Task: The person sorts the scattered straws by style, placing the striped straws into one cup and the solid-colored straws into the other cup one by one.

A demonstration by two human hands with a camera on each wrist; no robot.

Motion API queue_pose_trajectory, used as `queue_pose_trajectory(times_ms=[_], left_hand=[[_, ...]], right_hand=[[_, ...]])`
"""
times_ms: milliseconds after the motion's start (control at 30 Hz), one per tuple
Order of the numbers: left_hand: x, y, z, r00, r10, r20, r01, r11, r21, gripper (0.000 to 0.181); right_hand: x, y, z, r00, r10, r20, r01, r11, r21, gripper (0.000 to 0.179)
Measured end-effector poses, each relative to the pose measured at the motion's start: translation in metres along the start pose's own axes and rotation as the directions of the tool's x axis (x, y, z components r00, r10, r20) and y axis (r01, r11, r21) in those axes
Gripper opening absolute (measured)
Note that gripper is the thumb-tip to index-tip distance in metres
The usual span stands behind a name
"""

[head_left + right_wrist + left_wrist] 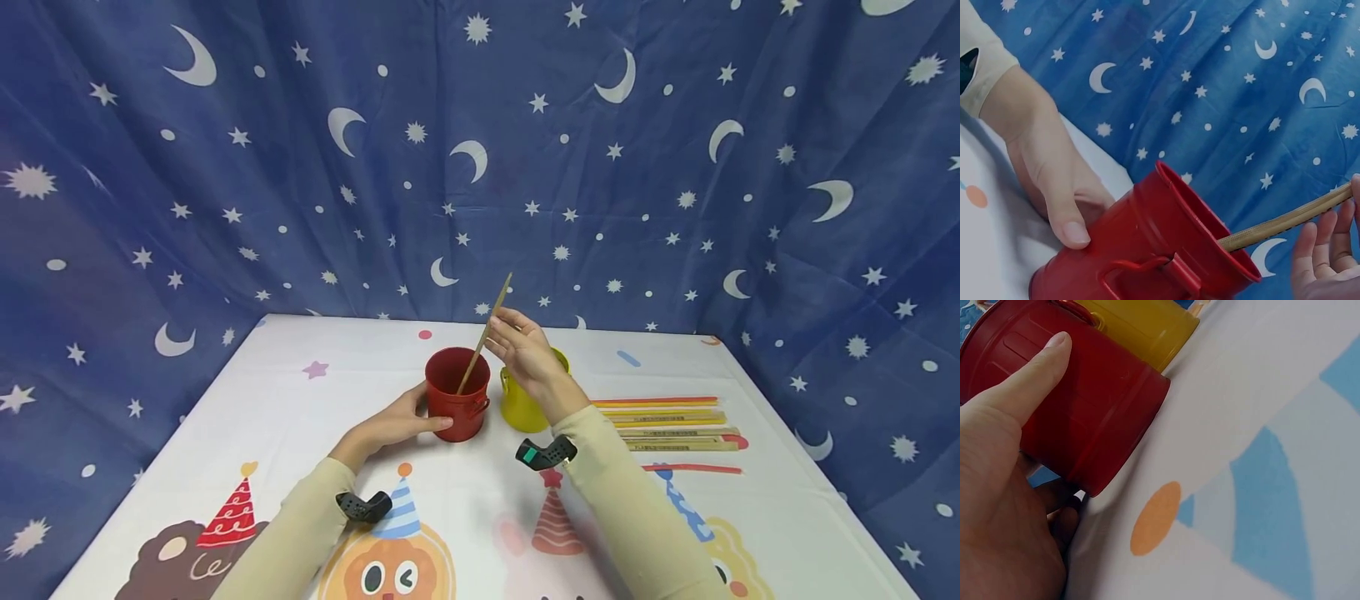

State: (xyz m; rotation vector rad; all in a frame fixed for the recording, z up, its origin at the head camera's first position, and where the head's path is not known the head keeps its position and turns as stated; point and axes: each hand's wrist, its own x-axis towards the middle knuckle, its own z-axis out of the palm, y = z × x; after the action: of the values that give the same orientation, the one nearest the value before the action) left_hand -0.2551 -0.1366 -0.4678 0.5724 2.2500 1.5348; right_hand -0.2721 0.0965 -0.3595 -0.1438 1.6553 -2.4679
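Stick (474, 360) in right hand (522, 350), inside rim of red bucket (461, 410), yellow bucket (520, 410) near

Reads as a staged tabletop booth, kid-themed; can't tell what building I'm in. Evidence: blue curtain (517, 75) with white moons and stars, hung behind my work area and along both sides. White cloth (277, 408) under my work, printed with cartoon animals (387, 554) in party hats. Black wrist unit (546, 452) on each arm.

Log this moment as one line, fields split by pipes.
left hand: grips red bucket | right hand: holds tan stick, lower end inside red bucket | yellow bucket: beside red bucket
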Motion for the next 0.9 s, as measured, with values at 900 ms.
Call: queue_pose_trajectory(times_ms=[900], left_hand=[[0.0015,-0.0021,-0.0009,1.000,0.009,-0.007,-0.008,1.000,0.021,0.088]], right_hand=[[0.0095,-0.0015,0.0073,0.992,0.106,0.064,-0.074,0.924,-0.374,0.045]])
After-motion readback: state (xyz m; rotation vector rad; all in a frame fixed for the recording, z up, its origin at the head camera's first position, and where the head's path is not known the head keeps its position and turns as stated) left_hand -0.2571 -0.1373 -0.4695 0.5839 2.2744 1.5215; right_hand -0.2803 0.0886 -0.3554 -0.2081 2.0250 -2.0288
